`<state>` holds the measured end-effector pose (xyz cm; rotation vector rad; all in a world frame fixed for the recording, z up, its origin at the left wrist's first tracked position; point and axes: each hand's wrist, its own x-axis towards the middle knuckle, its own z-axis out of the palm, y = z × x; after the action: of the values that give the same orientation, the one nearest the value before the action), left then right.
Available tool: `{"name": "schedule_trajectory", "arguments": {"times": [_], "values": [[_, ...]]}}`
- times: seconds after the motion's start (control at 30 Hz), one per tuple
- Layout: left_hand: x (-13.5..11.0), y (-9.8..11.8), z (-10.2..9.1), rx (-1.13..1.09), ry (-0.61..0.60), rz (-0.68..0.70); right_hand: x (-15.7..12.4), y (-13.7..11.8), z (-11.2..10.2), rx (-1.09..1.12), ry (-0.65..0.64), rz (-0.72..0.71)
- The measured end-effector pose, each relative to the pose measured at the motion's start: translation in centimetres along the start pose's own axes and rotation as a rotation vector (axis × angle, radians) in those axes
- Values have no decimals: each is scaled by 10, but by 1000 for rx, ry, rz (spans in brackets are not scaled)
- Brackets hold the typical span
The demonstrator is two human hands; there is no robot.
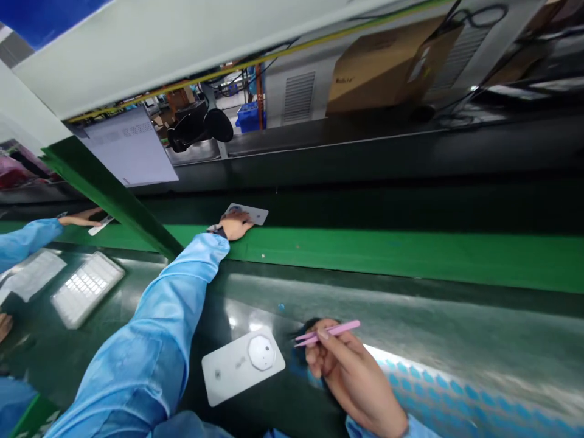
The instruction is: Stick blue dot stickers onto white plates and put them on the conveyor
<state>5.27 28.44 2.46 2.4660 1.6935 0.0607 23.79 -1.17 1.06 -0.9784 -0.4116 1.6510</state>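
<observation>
Left hand (235,227) touches flat plate (255,214), right hand (347,371) pinches pink tweezers (333,330).

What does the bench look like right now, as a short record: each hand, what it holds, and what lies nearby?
left hand: stretched out, resting on far white panel on the dark belt; grip unclear
right hand: pinching pink tweezers, tips pointing left
near white panel: flat on bench, round disc on it, left of right hand
blue sticker sheet: beside right hand, lower right
co-worker's hand: far left, at the belt's edge
</observation>
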Motion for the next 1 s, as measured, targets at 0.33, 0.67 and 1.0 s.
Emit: {"name": "schedule_trajectory", "arguments": {"times": [0.33,0.67,1.0], "values": [[-154,-24,-12,-106,130,83,3,1,4,-64,-30,-73],[-271,13,17,-187,-119,178,4,4,8,-111,14,-107],[-311,49,30,8,-195,58,4,6,16,-175,32,-111]]}}
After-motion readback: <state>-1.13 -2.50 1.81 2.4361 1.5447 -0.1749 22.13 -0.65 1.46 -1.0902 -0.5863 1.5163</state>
